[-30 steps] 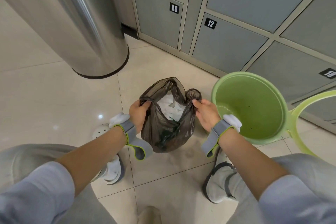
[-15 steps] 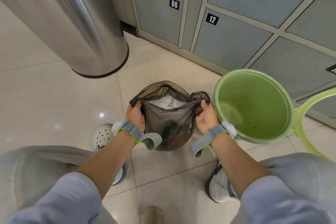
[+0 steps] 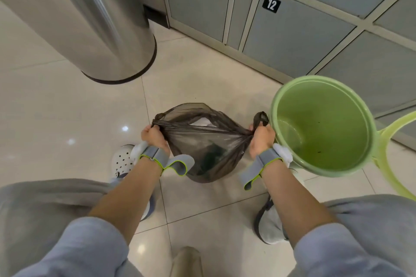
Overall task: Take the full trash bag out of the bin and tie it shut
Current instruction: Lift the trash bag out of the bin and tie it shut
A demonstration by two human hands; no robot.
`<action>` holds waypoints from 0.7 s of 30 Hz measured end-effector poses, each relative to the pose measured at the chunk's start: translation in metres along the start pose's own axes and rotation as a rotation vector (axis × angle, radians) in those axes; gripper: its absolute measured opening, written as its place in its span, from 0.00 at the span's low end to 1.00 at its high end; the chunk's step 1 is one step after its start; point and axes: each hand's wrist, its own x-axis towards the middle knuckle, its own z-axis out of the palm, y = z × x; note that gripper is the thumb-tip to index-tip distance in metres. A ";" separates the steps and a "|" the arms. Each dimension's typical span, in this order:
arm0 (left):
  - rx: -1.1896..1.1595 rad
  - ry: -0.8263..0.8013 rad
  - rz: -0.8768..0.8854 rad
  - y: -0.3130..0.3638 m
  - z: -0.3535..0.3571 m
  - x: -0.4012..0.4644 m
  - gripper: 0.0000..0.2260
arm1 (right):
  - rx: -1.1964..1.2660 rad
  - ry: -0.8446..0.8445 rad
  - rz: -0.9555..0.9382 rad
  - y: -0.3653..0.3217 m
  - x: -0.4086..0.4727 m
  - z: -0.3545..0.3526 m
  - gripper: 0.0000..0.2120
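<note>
Head view is looking down at a dark, see-through trash bag (image 3: 209,153) that is sitting on the tiled floor (image 3: 56,108) between the person's 2 feet. Left hand (image 3: 154,137) is gripping a bunched corner of the bag's mouth, fingers curled round the plastic. Right hand (image 3: 261,139) is gripping the opposite corner the same way, with a twisted tuft of plastic sticking up above the fist. Both hands are holding those corners well apart, so the top edge is stretching taut between them and the mouth is lying narrowed to a slit. White crumpled paper is showing through the opening and something dark is lying lower inside the bag. Each wrist is wearing a grey strap with a green edge.

Just to the right of the bag, beside the right hand, a light green bin (image 3: 324,123) is standing with nothing but a few dark specks inside; whether it is touching the hand I cannot tell. A steel column (image 3: 85,18) is rising from the floor at the far left, and grey lockers (image 3: 292,36) numbered 06 and 12 are lining the far side.
</note>
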 end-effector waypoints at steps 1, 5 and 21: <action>-0.019 0.010 0.025 0.001 -0.001 0.002 0.11 | -0.086 -0.024 -0.068 0.000 0.002 0.001 0.13; -0.156 0.081 0.175 0.005 0.000 0.002 0.15 | -0.488 -0.131 -0.317 0.000 -0.004 -0.004 0.07; -0.246 -0.366 0.051 0.003 0.001 -0.018 0.11 | 0.172 -0.274 -0.006 -0.008 -0.019 0.002 0.16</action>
